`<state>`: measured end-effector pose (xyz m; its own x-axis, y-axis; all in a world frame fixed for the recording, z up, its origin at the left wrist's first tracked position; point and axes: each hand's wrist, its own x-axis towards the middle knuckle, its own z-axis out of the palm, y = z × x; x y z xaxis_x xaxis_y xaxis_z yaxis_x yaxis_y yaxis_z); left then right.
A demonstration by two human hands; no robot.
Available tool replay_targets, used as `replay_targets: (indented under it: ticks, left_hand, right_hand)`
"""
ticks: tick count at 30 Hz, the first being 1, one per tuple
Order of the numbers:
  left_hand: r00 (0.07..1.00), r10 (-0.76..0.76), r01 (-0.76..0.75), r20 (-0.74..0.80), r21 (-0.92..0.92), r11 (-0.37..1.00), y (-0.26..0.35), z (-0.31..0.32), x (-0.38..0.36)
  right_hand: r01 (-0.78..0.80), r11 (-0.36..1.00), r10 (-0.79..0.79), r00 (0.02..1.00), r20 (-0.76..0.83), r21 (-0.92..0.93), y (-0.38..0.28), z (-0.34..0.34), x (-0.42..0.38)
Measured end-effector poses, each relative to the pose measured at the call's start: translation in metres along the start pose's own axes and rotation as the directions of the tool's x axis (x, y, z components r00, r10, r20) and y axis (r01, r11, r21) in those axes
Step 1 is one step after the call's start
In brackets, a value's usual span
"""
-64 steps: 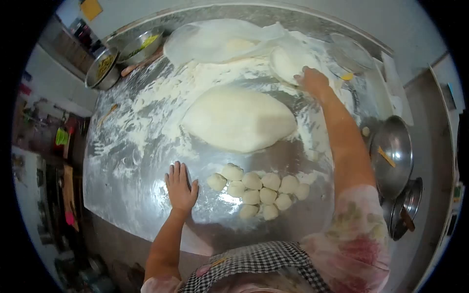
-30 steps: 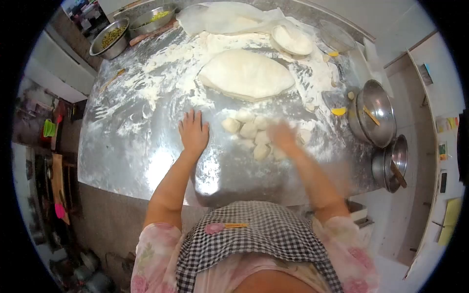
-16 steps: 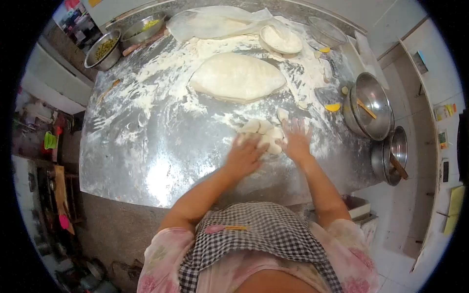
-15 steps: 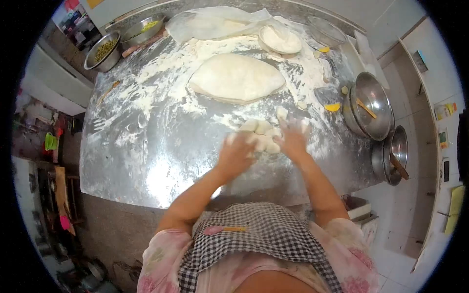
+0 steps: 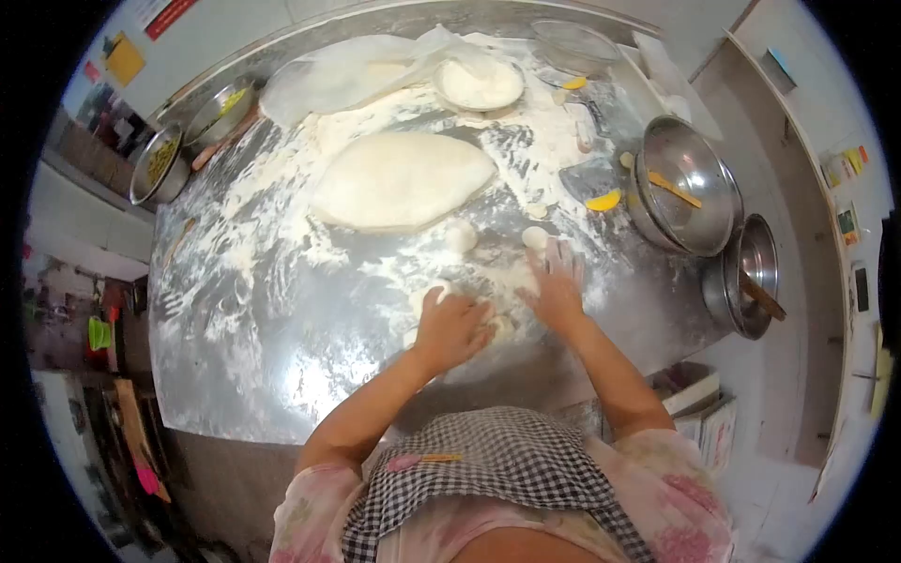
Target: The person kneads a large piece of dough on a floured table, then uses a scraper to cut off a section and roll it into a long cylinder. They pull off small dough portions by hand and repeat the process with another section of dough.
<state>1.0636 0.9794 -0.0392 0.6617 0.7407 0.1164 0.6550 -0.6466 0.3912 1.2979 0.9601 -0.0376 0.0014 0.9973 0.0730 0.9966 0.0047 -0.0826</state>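
My left hand (image 5: 452, 328) is curled over small pieces of dough on the floured metal table (image 5: 235, 375); white edges show around the fingers, and the rest is hidden beneath. Fingers stretched forward, my right hand (image 5: 558, 286) lies low over the table. Just beyond its fingertips sits a round dough ball (image 5: 536, 237). Another dough ball (image 5: 460, 236) rests between my hands and the large oval slab of dough (image 5: 404, 180). Loose flour is scattered around the slab and under my hands.
Behind the slab stand a bowl of flour (image 5: 479, 84) and a clear plastic sheet (image 5: 352, 70). Steel bowls (image 5: 690, 188) line the right edge, with a yellow scraper (image 5: 603, 201) nearby. Filled bowls (image 5: 160, 167) and a rolling pin (image 5: 223, 141) are at the far left.
The dough pieces bunched between my hands have spread apart, with separate balls now farther out. My left hand has curled over some pieces. The camera view has shifted too.
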Motion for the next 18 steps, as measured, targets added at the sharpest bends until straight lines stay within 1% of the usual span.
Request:
replay_targets:
  ticks: [1,2,3,4,5,8,10,11,12,13,14,15,16,17,18]
  left_hand:
    - [0.999,-0.005,0.007,0.032,-0.065,0.998,0.005,-0.016,0.007]
    - [0.949,-0.197,0.220,0.245,-0.072,0.973,0.002,-0.033,0.030]
    - [0.977,-0.206,0.210,0.050,-0.101,0.973,-0.006,-0.032,0.042]
    - [0.965,-0.216,0.198,-0.148,-0.128,0.972,-0.019,-0.026,0.049]
    - [0.914,-0.226,0.184,-0.337,-0.151,0.971,-0.030,-0.018,0.057]
    - [0.902,-0.258,0.244,-0.346,-0.085,0.966,-0.046,0.021,0.088]
    - [0.928,-0.234,0.216,-0.291,-0.094,0.972,-0.014,0.026,0.094]
    - [0.973,-0.222,0.202,-0.066,-0.230,0.952,0.002,0.017,0.097]
    - [0.973,-0.168,0.215,0.156,-0.363,0.907,0.015,0.010,0.102]
    - [0.991,-0.133,0.129,0.009,-0.314,0.941,0.018,0.013,0.108]
    - [0.987,-0.088,0.052,-0.133,-0.250,0.967,0.021,0.015,0.114]
    - [0.963,-0.034,-0.013,-0.269,-0.172,0.985,0.024,0.018,0.120]
    - [0.996,-0.056,0.044,-0.070,-0.168,0.985,0.027,0.017,0.131]
    - [0.988,-0.086,0.106,0.130,-0.156,0.982,0.028,0.014,0.145]
    - [0.940,-0.120,0.172,0.321,-0.139,0.975,0.026,0.012,0.153]
  right_hand:
    - [0.010,0.982,-0.015,1.000,0.023,0.187,0.000,0.002,0.002]
    - [0.020,0.930,-0.037,0.999,0.040,0.367,-0.007,0.007,0.005]
    - [0.032,0.845,-0.068,0.997,0.048,0.534,-0.017,0.010,0.011]
    - [0.233,0.854,-0.217,0.972,-0.088,0.465,-0.035,-0.007,0.016]
    - [0.152,0.867,-0.138,0.988,-0.065,0.474,-0.029,-0.007,0.022]
    - [-0.080,0.865,0.080,0.997,0.020,0.495,0.012,-0.003,0.054]
    - [-0.220,0.839,0.209,0.975,0.079,0.497,0.054,0.001,0.081]
    - [0.026,0.995,-0.004,0.972,-0.234,0.091,0.101,0.015,0.093]
    - [-0.091,0.996,0.091,0.986,-0.141,0.007,0.126,0.019,0.099]
    - [-0.188,0.977,0.185,0.982,-0.045,-0.099,0.150,0.022,0.104]
    - [-0.218,0.952,0.239,0.968,0.076,-0.216,0.161,0.012,0.107]
    - [-0.192,0.953,0.220,0.970,0.101,-0.236,0.167,0.009,0.111]
    - [-0.161,0.953,0.198,0.972,0.125,-0.255,0.168,0.008,0.114]
    - [-0.125,0.954,0.171,0.974,0.150,-0.274,0.168,0.007,0.117]
    - [-0.097,0.951,0.143,0.980,0.139,-0.295,0.165,0.004,0.121]
